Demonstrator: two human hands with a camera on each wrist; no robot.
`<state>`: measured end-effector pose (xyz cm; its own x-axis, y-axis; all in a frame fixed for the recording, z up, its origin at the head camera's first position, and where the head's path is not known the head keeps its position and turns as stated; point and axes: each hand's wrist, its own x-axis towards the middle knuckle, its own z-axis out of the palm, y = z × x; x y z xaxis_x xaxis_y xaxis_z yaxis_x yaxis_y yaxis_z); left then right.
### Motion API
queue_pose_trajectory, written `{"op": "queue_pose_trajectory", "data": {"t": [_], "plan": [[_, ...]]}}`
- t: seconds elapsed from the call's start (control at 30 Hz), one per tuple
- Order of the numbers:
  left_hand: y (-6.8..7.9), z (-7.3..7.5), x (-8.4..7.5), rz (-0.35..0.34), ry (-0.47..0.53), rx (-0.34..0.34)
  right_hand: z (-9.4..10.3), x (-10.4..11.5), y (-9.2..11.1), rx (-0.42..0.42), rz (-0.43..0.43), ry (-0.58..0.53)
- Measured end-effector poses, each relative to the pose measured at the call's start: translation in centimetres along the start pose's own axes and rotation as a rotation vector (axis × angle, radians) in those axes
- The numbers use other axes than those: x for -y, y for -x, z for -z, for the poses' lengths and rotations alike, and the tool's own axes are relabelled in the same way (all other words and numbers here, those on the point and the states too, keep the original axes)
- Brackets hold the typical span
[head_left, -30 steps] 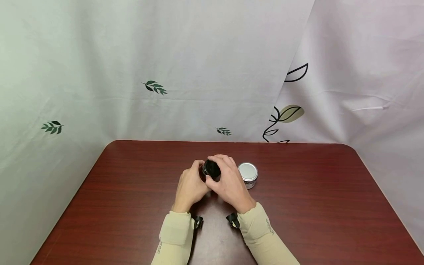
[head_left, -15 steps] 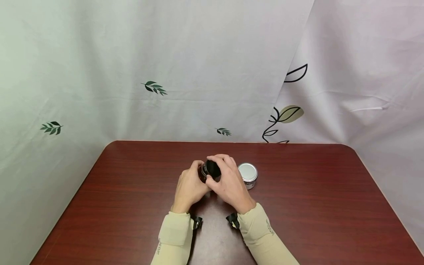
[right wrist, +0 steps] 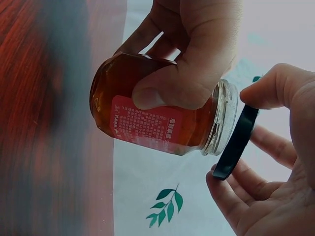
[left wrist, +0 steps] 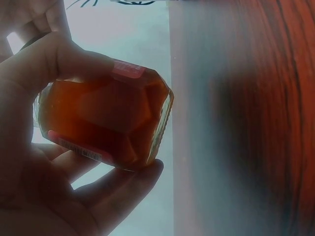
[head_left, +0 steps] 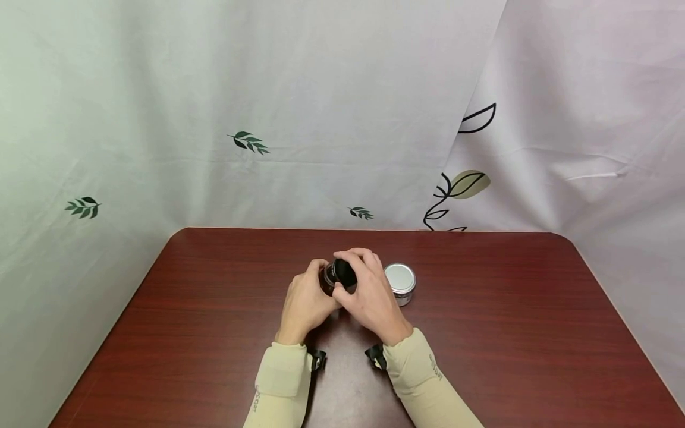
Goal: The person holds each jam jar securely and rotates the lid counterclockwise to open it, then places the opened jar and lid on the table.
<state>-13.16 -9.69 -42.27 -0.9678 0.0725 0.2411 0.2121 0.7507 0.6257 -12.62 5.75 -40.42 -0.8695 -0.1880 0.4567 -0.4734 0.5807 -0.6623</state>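
My left hand grips a glass jam jar around its body. It is filled with something amber-red and carries a red label with white print. In the right wrist view the jar lies tilted on its side in the air, its clear threaded neck toward my right hand. That hand pinches a black screw lid by the rim, thumb on one side and fingers on the other. The lid stands at an angle just off the jar's mouth, with a narrow gap showing. The left wrist view shows the jar's faceted base.
A round silver tin with a pale lid stands on the table just right of my right hand. The reddish-brown wooden table ends at a far edge. Behind it hangs a white curtain printed with leaves.
The jar has shifted slightly left, and more of its neck shows beside the lid. My right hand with the black lid has hardly moved. The tin has stayed put.
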Motion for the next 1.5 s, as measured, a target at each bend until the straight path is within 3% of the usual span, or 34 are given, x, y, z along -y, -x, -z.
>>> {"op": "queue_pose_trajectory", "data": {"t": [1.5], "plan": [[-0.07, 0.12, 0.49, 0.024, -0.006, -0.022, -0.09, -0.06, 0.01, -0.019, -0.032, -0.006]]}}
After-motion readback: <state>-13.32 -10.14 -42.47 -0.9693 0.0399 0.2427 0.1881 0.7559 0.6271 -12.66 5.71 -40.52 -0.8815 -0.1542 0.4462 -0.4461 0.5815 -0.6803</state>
